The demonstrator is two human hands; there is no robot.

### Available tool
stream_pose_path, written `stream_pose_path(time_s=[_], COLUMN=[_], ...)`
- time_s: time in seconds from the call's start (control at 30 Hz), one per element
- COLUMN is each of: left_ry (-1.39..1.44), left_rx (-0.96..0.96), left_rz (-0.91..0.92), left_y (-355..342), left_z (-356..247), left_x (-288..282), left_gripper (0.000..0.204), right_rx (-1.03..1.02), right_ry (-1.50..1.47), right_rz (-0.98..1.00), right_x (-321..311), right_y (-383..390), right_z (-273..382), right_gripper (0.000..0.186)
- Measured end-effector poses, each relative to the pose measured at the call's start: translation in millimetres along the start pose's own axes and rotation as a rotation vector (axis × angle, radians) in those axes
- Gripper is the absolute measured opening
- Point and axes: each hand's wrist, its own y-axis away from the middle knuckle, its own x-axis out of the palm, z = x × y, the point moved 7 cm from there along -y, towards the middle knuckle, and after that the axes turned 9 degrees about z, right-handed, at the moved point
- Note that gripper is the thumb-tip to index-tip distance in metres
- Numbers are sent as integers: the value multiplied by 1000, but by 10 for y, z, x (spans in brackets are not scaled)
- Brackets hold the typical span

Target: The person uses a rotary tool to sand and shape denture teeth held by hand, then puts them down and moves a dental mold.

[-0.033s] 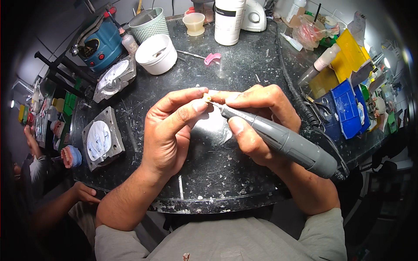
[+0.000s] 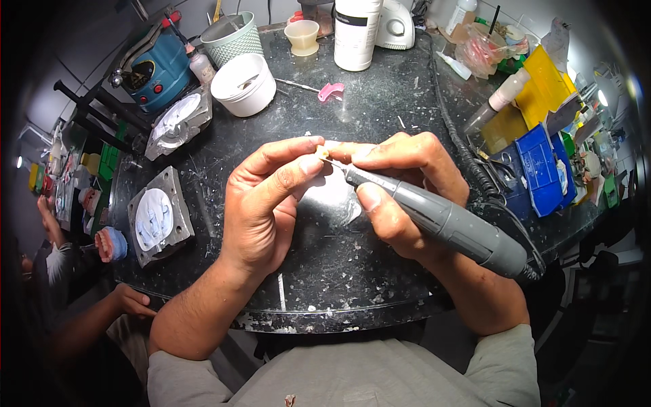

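Note:
My left hand [image 2: 261, 193] pinches a small yellowish-white piece [image 2: 323, 153], perhaps a tooth, between thumb and fingertips; the fingers hide most of it. In my right hand [image 2: 410, 183] lies a dark grey rotary handpiece [image 2: 441, 217], gripped like a pen. Its thin bit [image 2: 336, 163] points left and meets the piece, or comes very close to it. One right fingertip rests near the left fingertips. Beneath the hands a patch of white powder [image 2: 329, 193] lies brightly lit on the black worktable [image 2: 339, 271].
On the left stand metal flasks with white plaster [image 2: 154, 220], a pink and blue dental model [image 2: 110, 244] and a blue machine [image 2: 152, 71]. Behind are a white tub [image 2: 244, 85], a pink piece [image 2: 331, 92] and a white bottle [image 2: 356, 34]. Blue bins [image 2: 540, 169] sit right. Another person's hand [image 2: 134, 300] shows lower left.

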Motion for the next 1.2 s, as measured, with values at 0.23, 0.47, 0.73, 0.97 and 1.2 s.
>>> stream_pose_path(time_s=[0.23, 0.47, 0.73, 0.97, 1.2], left_ry=[-10, -42, -14, -28, -49], left_rx=[12, 25, 14, 28, 54], left_rz=[23, 37, 18, 28, 28], left_y=[-3, 4, 4, 3, 27], left_z=[-22, -36, -26, -33, -70], left_x=[38, 42, 40, 42, 47], left_gripper=[22, 22, 23, 21, 22], right_rx=[-14, -50, -18, -27, -17], right_ry=[6, 18, -2, -4, -16], right_rz=[7, 18, 33, 23, 34], right_x=[-19, -8, -9, 9, 25], right_y=[-4, -25, -5, -26, -30], right_z=[-5, 26, 11, 14, 20], right_gripper=[26, 27, 27, 26, 25])
